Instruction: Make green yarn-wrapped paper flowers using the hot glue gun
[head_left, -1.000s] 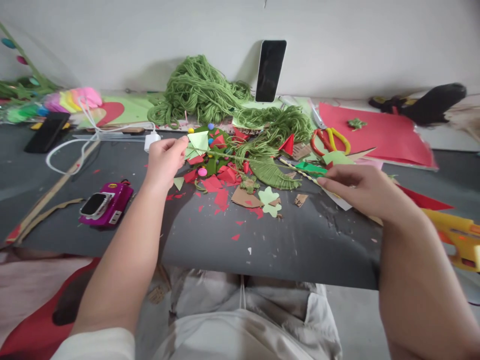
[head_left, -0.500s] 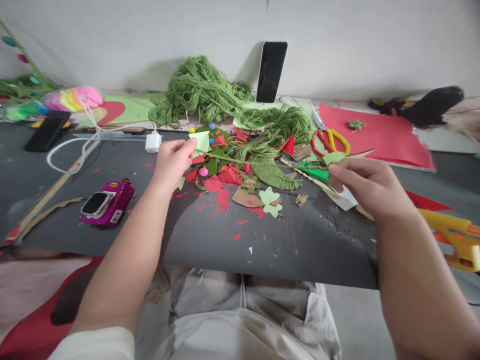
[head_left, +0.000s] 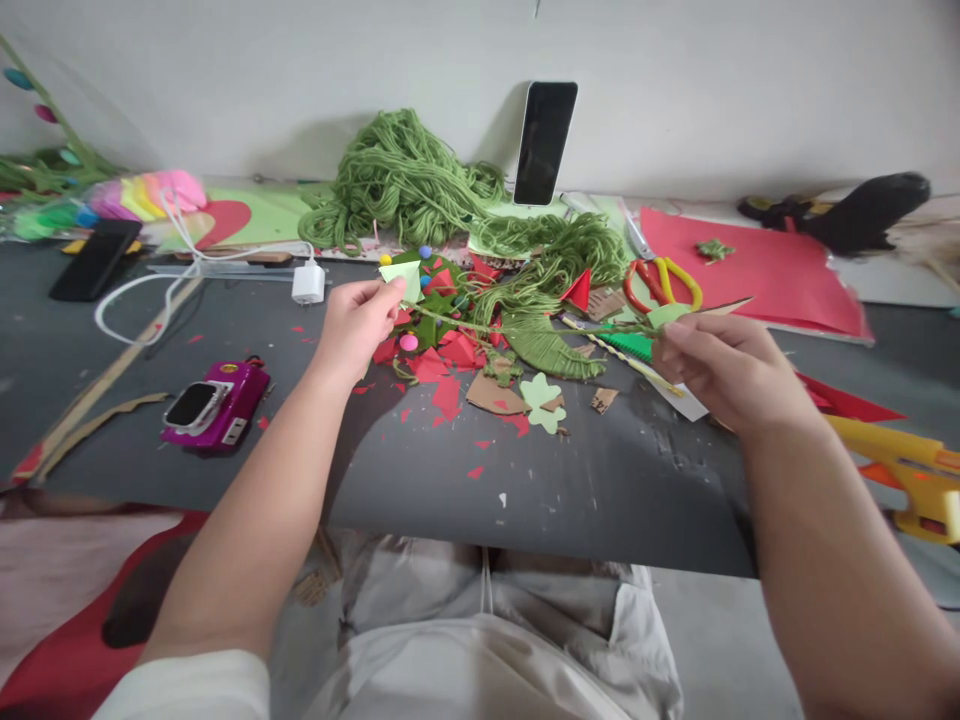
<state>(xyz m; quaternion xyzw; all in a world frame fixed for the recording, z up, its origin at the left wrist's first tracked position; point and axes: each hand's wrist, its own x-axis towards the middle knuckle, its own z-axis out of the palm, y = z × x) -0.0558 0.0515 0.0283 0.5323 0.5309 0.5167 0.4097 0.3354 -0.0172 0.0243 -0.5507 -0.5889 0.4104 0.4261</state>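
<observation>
Pale wall (head_left: 675, 120) rises behind a dark gray table (head_left: 450, 480) strewn with craft pieces. The person's left hand (head_left: 364, 325) reaches over the middle, thumb and fingers pinching a light green paper piece (head_left: 403, 278). From it, a thin strand of green yarn (head_left: 450, 320) stretches rightward above the clutter to the right hand (head_left: 724, 365), whose thumb and bent fingers grip its other end. Just beside those right fingertips are another bit of light green paper (head_left: 664, 315) and a striped stick (head_left: 626, 360). Between the hands lie a crescent (head_left: 551, 348) wrapped in green yarn, red paper scraps (head_left: 446, 395), a pink ball (head_left: 408, 342) and, nearer, a light green paper flower (head_left: 541, 390). Farther off, a big heap of green yarn (head_left: 397, 185) sits left of an upright phone (head_left: 546, 140). Scissors (head_left: 661, 272) with red and yellow handles touch the edge of a red sheet (head_left: 795, 290) at far right; a yellow tool (head_left: 907, 450) rests at near right. Off to the left are a white charger (head_left: 307, 283) and a purple box (head_left: 255, 390) bearing a square watch (head_left: 193, 405).
</observation>
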